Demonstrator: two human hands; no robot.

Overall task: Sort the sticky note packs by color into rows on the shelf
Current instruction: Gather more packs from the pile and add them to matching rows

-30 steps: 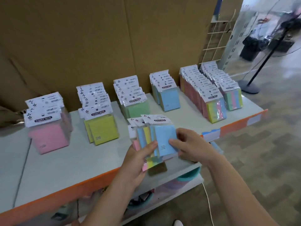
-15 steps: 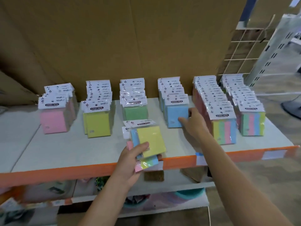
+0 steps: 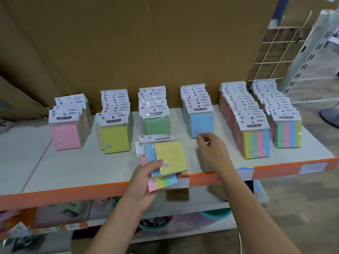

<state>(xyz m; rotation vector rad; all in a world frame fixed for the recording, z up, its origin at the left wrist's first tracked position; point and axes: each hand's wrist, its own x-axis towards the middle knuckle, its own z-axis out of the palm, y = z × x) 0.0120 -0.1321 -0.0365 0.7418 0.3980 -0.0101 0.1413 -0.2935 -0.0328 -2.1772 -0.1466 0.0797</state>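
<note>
Right hand (image 3: 211, 152) off blue row (image 3: 201, 123), nearer shelf edge (image 3: 275, 171)

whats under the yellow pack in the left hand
A blue pack shows beneath the yellow pack, then the edge of a pink pack and a striped pack. The left hand covers the rest, so the count is unclear.
</note>
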